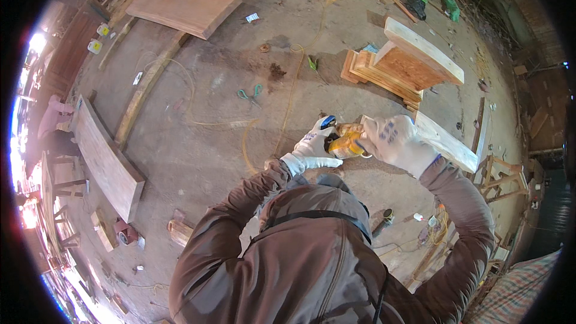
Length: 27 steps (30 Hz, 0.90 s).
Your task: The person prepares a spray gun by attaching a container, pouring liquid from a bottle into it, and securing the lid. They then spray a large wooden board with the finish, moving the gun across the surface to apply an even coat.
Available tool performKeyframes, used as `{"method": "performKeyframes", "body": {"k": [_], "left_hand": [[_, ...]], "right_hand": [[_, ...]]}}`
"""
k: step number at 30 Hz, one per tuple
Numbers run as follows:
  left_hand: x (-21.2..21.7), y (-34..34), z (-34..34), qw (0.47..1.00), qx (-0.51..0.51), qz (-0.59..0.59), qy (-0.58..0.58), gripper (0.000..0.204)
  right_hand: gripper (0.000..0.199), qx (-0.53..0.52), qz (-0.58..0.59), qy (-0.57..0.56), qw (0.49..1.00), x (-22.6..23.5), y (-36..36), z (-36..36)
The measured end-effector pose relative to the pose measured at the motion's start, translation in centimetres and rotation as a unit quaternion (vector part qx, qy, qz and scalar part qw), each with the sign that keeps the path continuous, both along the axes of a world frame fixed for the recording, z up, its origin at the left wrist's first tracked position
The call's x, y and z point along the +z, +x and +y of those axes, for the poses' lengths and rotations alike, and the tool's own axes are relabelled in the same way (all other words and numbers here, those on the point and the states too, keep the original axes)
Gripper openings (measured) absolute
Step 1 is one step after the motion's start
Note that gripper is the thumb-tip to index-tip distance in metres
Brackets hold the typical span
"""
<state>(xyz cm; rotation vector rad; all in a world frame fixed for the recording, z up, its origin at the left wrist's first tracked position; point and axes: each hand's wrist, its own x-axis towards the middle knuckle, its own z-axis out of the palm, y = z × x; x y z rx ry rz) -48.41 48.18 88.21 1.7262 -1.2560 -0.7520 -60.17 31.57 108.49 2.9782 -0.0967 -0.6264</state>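
Note:
Both my hands wear white work gloves and meet in front of my chest. My left hand (313, 143) pinches a small dark blue cap or nozzle at the top of a yellow-orange plastic bottle (347, 142). My right hand (396, 141) wraps around the bottle's other end and holds it up above the concrete floor. Much of the bottle is hidden under the gloves. My brown jacket sleeves fill the lower part of the view.
A stack of cut wooden boards (403, 66) lies just beyond my hands, with a pale plank (447, 142) at the right. Green-handled scissors (249, 94) and a yellow cord (292, 93) lie on the floor. Long planks (108, 159) and a wide slab (183, 9) lie at the left.

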Motion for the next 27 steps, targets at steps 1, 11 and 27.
{"method": "performKeyframes", "body": {"k": [1,11,27], "left_hand": [[0.1,-0.2,-0.3,1.0,-0.005,0.004,-0.001,0.093],[-1.1,-0.6,-1.5,0.999,0.003,0.004,-0.053,0.097],[-3.3,-4.2,-9.9,0.987,0.027,-0.143,-0.073,0.078]], "right_hand": [[0.034,-0.096,0.077,0.013,0.992,0.4,0.2,0.3],[0.032,0.067,-0.062,0.011,0.996,-0.6,-1.0,-1.8],[0.026,-0.12,-0.348,0.116,0.923,-4.5,-8.1,-5.0]]}}
